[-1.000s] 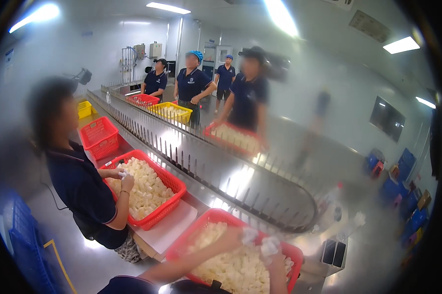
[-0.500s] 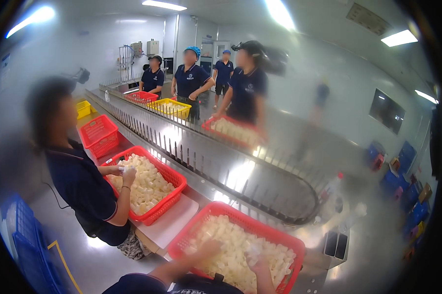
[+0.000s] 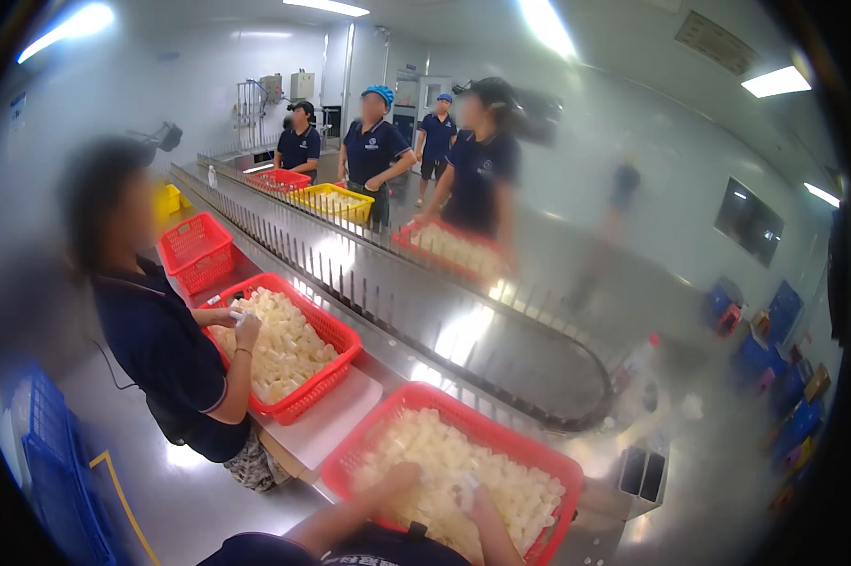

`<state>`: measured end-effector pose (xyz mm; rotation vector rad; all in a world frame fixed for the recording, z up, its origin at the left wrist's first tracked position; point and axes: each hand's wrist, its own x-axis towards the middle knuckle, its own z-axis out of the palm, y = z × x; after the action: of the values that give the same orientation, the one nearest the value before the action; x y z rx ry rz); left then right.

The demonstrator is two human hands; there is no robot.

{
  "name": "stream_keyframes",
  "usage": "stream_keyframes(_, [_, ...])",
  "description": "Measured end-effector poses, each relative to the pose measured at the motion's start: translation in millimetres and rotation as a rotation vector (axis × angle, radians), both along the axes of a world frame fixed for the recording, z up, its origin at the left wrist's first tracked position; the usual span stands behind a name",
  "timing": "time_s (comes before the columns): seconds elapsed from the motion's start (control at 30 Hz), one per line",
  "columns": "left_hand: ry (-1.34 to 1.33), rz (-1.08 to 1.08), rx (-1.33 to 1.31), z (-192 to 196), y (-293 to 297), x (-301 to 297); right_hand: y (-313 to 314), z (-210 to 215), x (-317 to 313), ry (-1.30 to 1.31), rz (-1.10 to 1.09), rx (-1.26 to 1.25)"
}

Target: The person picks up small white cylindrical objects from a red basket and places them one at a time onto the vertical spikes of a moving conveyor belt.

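A red plastic basket [image 3: 416, 396] full of small white pieces [image 3: 510, 486] stands right in front of me on the steel worktable. My left hand [image 3: 395, 483] rests on the pile near the basket's front left. My right hand [image 3: 474, 498] lies beside it with one white piece [image 3: 465, 491] between its fingers. Both forearms come up from the lower edge in dark blue sleeves. Motion blurs the hands.
A co-worker in dark blue stands at my left over a second red basket [image 3: 336, 335] of white pieces. A long steel conveyor [image 3: 501, 349] with dividers runs away down the middle. Several people work on its far side with red and yellow baskets [image 3: 336, 200]. Blue crates [image 3: 48, 453] stand at left.
The camera has tilted down and closer, so my basket fills more of the lower view. My hands have dropped from the basket's rim onto the pile, right fingers around a piece.
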<state>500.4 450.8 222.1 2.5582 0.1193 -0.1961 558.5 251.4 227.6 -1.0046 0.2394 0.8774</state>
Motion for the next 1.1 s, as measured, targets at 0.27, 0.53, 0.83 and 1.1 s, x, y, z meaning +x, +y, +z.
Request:
stream_keyframes(0.27, [-0.925,-0.278,0.102,-53.1,34.8,19.0,-7.6,-8.1,-8.2,0.465,-0.279,0.385])
stream_keyframes(0.53, [-0.502,0.254,-0.892,54.9,34.0,6.6,22.5,3.3,59.0,0.698,0.279,0.917])
stream_keyframes(0.83, [0.224,0.508,-1.237,50.3,28.3,-1.7,38.4,3.5,30.3,0.372,0.358,0.643])
stream_keyframes(1.1, [0.168,0.123,-0.415,9.0,15.6,5.5,13.1,4.4,3.8,-0.455,0.407,-0.379])
